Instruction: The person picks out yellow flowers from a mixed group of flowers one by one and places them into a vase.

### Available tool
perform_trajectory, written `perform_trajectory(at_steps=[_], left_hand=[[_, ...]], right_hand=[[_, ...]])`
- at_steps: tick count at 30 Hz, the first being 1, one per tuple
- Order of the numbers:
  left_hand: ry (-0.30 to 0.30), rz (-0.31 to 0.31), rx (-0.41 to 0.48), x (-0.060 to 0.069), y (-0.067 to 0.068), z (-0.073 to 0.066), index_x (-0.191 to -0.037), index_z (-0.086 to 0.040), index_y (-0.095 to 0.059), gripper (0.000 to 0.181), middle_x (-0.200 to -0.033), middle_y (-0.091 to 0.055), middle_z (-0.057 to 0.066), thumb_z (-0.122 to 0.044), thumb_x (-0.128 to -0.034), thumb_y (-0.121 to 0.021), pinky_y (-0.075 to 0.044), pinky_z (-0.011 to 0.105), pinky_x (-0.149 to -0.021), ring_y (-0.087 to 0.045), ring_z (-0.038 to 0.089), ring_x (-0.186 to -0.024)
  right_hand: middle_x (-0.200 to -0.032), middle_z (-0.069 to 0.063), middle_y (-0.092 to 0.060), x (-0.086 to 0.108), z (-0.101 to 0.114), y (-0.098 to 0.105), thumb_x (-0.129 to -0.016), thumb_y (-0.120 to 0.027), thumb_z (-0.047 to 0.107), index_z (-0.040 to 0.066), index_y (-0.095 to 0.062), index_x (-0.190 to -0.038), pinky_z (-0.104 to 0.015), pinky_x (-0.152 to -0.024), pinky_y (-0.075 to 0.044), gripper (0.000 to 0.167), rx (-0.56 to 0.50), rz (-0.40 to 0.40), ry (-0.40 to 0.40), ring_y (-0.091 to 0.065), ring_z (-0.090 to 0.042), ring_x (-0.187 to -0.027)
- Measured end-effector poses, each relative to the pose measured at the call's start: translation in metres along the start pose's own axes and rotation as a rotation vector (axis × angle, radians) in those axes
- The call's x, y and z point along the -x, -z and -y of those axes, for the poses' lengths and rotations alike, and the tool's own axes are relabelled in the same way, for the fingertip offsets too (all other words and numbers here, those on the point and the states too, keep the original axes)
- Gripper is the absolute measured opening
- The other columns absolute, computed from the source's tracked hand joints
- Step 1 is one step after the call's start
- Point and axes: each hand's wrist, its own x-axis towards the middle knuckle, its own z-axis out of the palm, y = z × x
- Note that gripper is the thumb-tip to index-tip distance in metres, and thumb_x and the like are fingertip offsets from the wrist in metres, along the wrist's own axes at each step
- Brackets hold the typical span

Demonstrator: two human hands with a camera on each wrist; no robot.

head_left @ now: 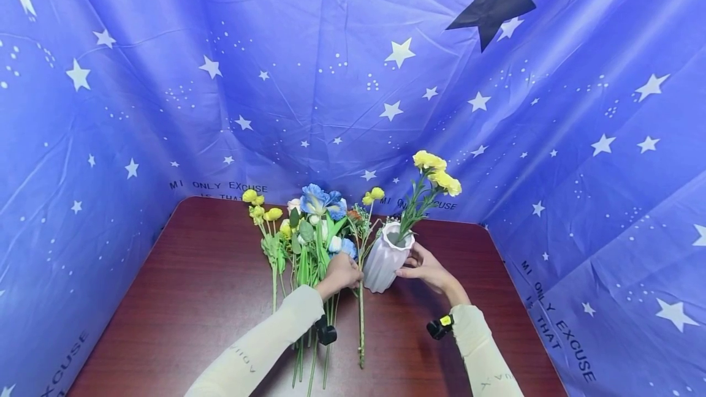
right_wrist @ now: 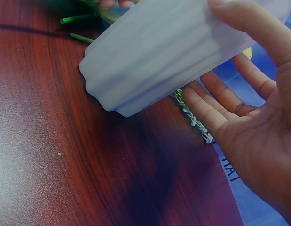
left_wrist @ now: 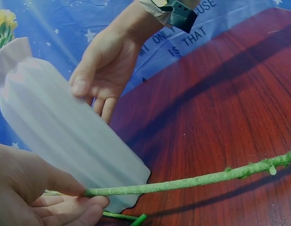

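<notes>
A white fluted vase (head_left: pixel 383 265) stands, tilted in the wrist views, right of the middle of the table. Yellow carnations (head_left: pixel 436 173) rise from its mouth. My right hand (head_left: pixel 429 269) holds the vase at its right side, thumb on one face and fingers behind, as the right wrist view shows. Just left of the vase, my left hand (head_left: pixel 341 276) pinches a green flower stem (left_wrist: pixel 197 182) between thumb and fingers. The stem's lower end points towards the table's front. Small yellow blooms (head_left: pixel 374 195) show above that hand, apparently on the same stem.
Left of the vase lies a pile of artificial flowers, with blue blooms (head_left: pixel 314 200), yellow buds (head_left: pixel 273 214) and long green stems (head_left: pixel 274 290). They rest on a dark red wooden table (head_left: pixel 193 299). A blue star-patterned cloth (head_left: pixel 309 78) hangs around the back and sides.
</notes>
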Motion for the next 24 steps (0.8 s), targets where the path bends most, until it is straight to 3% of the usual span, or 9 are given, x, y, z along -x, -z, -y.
perform_trajectory(at_steps=[6,12,24], left_hand=[[0.023,0.004,0.041,0.0004,0.0028,-0.0032,-0.067,-0.001,-0.065,0.018,-0.068,-0.072,0.011,0.01,-0.08,-0.072,-0.063,0.036,-0.059,-0.062,0.011,-0.045],[0.034,0.005,0.08,-0.0008,0.0045,-0.0029,-0.078,0.005,-0.075,0.013,-0.072,-0.075,0.014,0.01,-0.0829,-0.064,-0.061,0.03,-0.054,-0.06,0.009,-0.044],[0.072,-0.007,0.107,-0.0057,0.0059,-0.0064,-0.081,0.003,-0.076,0.007,-0.069,-0.074,0.013,-0.001,-0.0851,-0.077,-0.059,0.026,-0.052,-0.062,0.008,-0.044]], right_hand=[[-0.121,0.002,-0.063,0.0,0.0005,0.0001,-0.083,-0.075,-0.009,-0.007,-0.026,-0.152,-0.027,-0.087,-0.058,0.084,-0.005,0.004,0.001,-0.068,-0.012,-0.106],[-0.119,0.002,-0.063,0.0,-0.0009,0.0013,-0.083,-0.072,-0.012,-0.001,-0.032,-0.149,-0.027,-0.087,-0.058,0.078,-0.009,0.001,0.002,-0.068,-0.011,-0.106],[-0.118,0.001,-0.063,0.0009,-0.0006,0.0008,-0.083,-0.074,-0.01,-0.003,-0.034,-0.147,-0.026,-0.087,-0.058,0.075,-0.012,0.006,0.012,-0.068,-0.012,-0.104]])
